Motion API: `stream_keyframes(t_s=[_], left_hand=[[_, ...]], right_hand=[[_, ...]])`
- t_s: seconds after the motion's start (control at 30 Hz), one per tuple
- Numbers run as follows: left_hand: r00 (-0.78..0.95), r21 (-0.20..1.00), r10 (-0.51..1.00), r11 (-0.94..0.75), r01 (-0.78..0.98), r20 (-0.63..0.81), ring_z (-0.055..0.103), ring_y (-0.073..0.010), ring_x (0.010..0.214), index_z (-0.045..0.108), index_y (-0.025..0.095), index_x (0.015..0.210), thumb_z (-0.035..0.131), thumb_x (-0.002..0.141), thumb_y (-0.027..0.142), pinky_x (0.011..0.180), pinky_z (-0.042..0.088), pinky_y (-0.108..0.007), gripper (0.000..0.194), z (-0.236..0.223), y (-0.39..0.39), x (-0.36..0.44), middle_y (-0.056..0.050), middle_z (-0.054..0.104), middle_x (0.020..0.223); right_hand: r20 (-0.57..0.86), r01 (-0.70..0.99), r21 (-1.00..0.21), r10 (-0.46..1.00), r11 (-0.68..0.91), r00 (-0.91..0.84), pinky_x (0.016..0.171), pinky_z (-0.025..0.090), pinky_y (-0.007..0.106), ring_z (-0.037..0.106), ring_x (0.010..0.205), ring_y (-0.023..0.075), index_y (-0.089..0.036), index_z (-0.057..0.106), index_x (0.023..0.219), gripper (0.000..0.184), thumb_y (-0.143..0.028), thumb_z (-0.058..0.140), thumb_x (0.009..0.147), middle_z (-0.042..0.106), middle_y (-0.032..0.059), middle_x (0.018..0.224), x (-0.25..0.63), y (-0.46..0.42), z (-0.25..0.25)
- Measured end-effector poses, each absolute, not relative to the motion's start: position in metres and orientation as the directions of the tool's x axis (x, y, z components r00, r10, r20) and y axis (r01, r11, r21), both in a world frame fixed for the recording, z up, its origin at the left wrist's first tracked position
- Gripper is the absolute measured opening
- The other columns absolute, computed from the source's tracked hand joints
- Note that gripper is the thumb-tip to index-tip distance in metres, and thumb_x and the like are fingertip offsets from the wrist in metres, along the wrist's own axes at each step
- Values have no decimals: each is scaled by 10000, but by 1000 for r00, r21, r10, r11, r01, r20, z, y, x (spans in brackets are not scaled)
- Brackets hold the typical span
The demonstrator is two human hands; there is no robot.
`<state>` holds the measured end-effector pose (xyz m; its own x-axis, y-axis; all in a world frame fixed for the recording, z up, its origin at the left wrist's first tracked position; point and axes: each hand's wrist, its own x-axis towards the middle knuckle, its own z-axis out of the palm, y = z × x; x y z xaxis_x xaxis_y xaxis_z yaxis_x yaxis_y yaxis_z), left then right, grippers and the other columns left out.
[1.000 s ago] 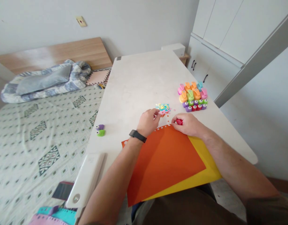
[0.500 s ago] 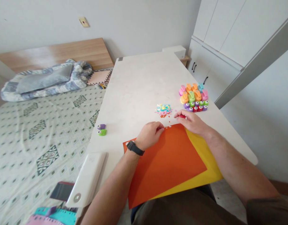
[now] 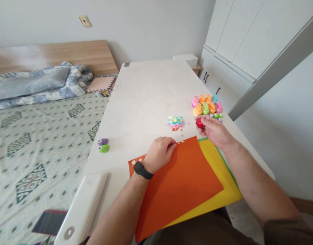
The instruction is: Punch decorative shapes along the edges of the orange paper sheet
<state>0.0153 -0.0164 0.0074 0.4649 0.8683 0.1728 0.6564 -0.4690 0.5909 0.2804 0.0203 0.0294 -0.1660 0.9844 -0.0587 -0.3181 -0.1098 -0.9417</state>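
My left hand (image 3: 160, 153), with a dark watch on the wrist, is closed on the top edge of an orange sheet of paper (image 3: 181, 190). Small holes show along that edge, with rounder ones at the left corner. Beneath it lies a yellow sheet (image 3: 222, 170), and a green edge shows under that. In my right hand (image 3: 216, 131) is a small red craft punch (image 3: 200, 123), gripped above the table just right of a pile of paper confetti (image 3: 175, 121). Behind that hand stand several larger colourful punches (image 3: 206, 105) and a partly hidden row of small ones.
Two small punches, one purple (image 3: 103, 141) and one green (image 3: 104, 148), sit near the left edge of the white table (image 3: 151, 88). A long white device (image 3: 82, 207) lies at the front left, beside a phone (image 3: 49, 222) on the bed.
My right hand has lifted away from the paper's top edge and turned, so the red punch shows more. My left hand stays on the orange sheet. The view has shifted slightly.
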Motion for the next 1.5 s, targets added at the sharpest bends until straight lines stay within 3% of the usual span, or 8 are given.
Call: stream_keyframes(t_s=[0.43,0.83,1.17,1.37,1.5], left_hand=[[478,536,865,-479,695,154,664,-209,920,686,207,972,549,1005,221,893,490,-372,142,7,-18,14,-44,742,966],[478,502,864,-488,715,158,665,-212,902,689,206,973,551,1004,220,872,493,-376,143,8,-19,15,-44,742,950],[484,500,860,-494,711,162,667,-214,904,690,209,976,537,1011,224,872,496,-377,157,8,-20,14,-43,743,954],[483,500,859,-497,709,169,675,-217,899,692,212,972,547,1002,217,869,503,-375,149,7,-20,14,-51,747,946],[488,509,857,-498,702,166,674,-214,908,691,210,975,542,1004,213,880,504,-373,152,7,-20,14,-51,746,952]], right_hand=[[-54,-299,-949,985,-102,-163,534,391,260,558,643,127,-206,758,968,262,-350,875,784,633,21,828,289,25,22],[-76,-430,-895,990,-120,-117,528,385,276,554,655,142,-174,771,911,286,-356,900,732,634,32,809,290,22,33],[-71,-426,-900,994,-97,-77,523,382,279,551,640,137,-185,752,876,247,-347,883,745,637,29,807,291,25,30],[21,-355,-934,997,47,78,533,428,335,554,642,180,-231,743,870,197,-385,831,783,645,45,793,312,32,34],[88,-340,-928,977,152,196,504,424,317,546,630,168,-230,738,809,172,-325,860,735,639,39,778,333,38,34]])
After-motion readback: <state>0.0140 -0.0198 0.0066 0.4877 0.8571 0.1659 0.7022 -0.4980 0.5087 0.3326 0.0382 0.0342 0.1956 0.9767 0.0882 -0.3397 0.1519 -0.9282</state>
